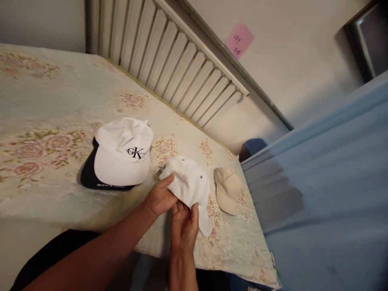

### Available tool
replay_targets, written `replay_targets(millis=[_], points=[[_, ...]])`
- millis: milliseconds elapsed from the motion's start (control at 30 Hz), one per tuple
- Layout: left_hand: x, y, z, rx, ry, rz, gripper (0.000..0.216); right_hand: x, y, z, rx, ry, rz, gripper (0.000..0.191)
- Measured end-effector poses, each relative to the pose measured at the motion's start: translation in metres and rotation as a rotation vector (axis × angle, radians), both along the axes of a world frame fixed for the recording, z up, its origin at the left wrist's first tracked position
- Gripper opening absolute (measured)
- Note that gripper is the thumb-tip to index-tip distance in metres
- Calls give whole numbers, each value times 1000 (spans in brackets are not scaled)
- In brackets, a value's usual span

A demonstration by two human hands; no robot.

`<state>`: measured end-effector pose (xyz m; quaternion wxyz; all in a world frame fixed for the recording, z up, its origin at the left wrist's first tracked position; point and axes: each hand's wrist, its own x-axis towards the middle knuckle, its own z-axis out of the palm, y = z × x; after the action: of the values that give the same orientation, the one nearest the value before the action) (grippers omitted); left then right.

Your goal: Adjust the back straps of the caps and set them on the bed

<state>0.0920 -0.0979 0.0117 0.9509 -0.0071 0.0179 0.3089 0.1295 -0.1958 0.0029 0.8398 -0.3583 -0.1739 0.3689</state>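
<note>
My left hand (159, 198) grips the near edge of a plain white cap (189, 184), thumb on top. My right hand (183, 226) pinches the same cap from below, fingers closed on its lower rim. The cap is lifted slightly off the floral bedspread (45, 101), with its brim (204, 224) pointing toward me. To the left, a white cap with a black CK logo (124, 151) rests on top of a dark navy cap (91, 173). A beige cap (227, 188) lies just right of the one I hold.
A metal bed rail with vertical bars (182, 60) runs along the far side of the bed. A blue curtain or sheet (327, 194) fills the right side. A pink note (239, 39) is stuck on the wall.
</note>
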Motion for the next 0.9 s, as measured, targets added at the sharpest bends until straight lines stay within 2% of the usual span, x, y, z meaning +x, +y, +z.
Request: replay_targets(millis=[100,300,433,533,733,900], points=[[1,-4,-3,52,-45,-20,38,-1,3,1,13,-33,-17,50],[3,-9,-6,80,-101,-81,38,0,18,10,0,-91,-170,55],[1,-3,-3,80,-101,-54,38,5,20,17,-35,-124,-161,58],[-1,2,1,39,-71,16,35,9,18,23,-10,-105,-134,57],[-2,8,9,-53,15,110,29,21,9,33,7,-104,-208,55],[0,5,10,-52,45,113,24,19,8,35,16,-135,-196,56]])
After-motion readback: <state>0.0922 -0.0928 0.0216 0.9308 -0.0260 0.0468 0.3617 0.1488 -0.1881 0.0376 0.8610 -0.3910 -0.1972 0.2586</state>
